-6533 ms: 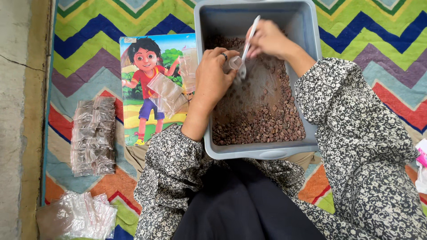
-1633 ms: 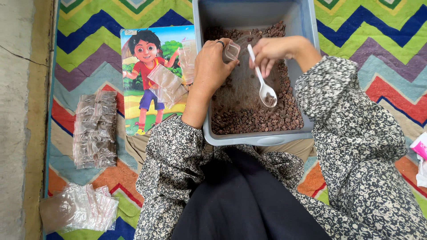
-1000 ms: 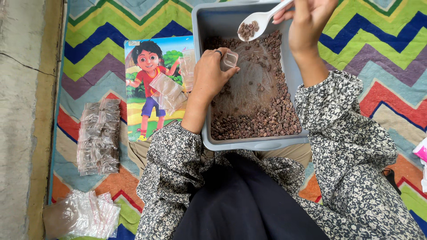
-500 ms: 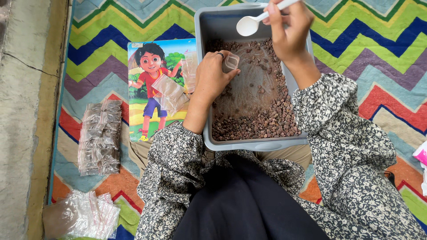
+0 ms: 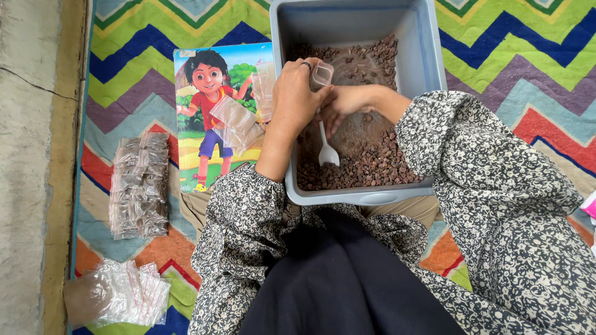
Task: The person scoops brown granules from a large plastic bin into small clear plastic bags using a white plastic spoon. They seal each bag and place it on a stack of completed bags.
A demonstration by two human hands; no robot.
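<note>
A grey plastic tub (image 5: 428, 56) lies on the mat in front of me, partly filled with small reddish-brown stones (image 5: 379, 167). My left hand (image 5: 295, 99) holds a small clear plastic bag (image 5: 321, 74) open above the stones. My right hand (image 5: 344, 105) is close beside it and grips the handle of a white plastic spoon (image 5: 326, 152), whose bowl points down onto the stones near the tub's front wall. Both my arms wear a black and white patterned sleeve.
A zigzag-patterned mat (image 5: 130, 68) covers the floor. A cartoon picture book (image 5: 214, 111) with a few clear bags on it lies left of the tub. Filled bags (image 5: 139, 186) are stacked further left, empty clear bags (image 5: 121, 301) at lower left. Bare concrete (image 5: 31, 155) runs along the left edge.
My right hand has come down from above the tub's far edge to beside my left hand, and the spoon now points down into the stones. My left hand has stayed in place with the bag.
</note>
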